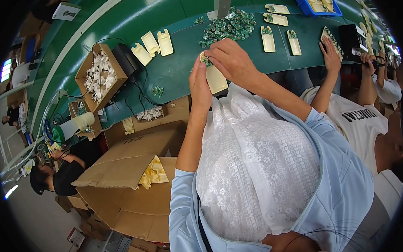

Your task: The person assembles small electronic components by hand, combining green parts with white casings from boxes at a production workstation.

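My left hand (200, 85) is closed round a cream plastic housing (216, 79), gripping it along its left side near the edge of the green bench. At the housing's top end sits a small green circuit board (205, 60). My right hand (233, 58) bends over that end, its fingertips pressed on the board. Just beyond my hands lies a heap of green circuit boards (233, 25). Up to the left are several cream housings (165, 42) with no boards showing. To the right lie several housings with boards fitted (267, 39).
A cardboard box of white parts (103, 74) stands left beside a black device (125, 61). Cables run over the bench. A large open carton (124, 204) is below left. A blue bin (315, 2) holds more housings. A co-worker's hand (331, 55) is at right, near a black box (353, 40).
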Demonstrator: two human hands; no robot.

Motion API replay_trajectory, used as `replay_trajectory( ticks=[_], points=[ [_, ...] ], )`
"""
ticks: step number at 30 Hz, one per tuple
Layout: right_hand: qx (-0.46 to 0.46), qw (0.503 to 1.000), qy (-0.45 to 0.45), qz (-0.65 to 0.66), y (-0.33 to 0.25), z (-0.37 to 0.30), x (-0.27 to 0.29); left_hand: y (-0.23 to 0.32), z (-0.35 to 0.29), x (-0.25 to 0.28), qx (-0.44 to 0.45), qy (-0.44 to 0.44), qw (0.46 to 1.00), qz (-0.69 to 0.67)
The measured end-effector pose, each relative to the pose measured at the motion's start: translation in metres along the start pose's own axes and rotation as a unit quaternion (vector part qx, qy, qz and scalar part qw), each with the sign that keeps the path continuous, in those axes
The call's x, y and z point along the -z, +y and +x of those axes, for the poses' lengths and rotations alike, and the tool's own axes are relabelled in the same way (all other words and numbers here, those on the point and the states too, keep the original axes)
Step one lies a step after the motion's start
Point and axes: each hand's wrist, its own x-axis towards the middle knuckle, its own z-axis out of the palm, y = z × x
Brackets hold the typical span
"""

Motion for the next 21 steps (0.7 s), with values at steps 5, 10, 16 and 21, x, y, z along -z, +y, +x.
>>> replay_trajectory(
  ticks=[5, 10, 16, 21],
  points=[
    [0.022, 1.000, -0.010, -0.007, -0.001, 0.001, 0.001, 0.004, -0.003, -0.002, -0.014, 0.019, 0.992, 0.124],
    [0.042, 0.999, -0.004, -0.015, -0.003, -0.001, -0.001, 0.003, -0.005, -0.004, -0.047, 0.056, 0.972, 0.221],
    [0.003, 1.000, 0.000, 0.015, -0.003, -0.004, -0.003, 0.004, -0.007, -0.008, -0.064, 0.066, 0.975, 0.200],
    [-0.280, 0.903, -0.021, 0.325, -0.009, -0.012, 0.001, 0.013, -0.009, -0.015, 0.014, 0.083, 0.996, 0.008]
  ],
)
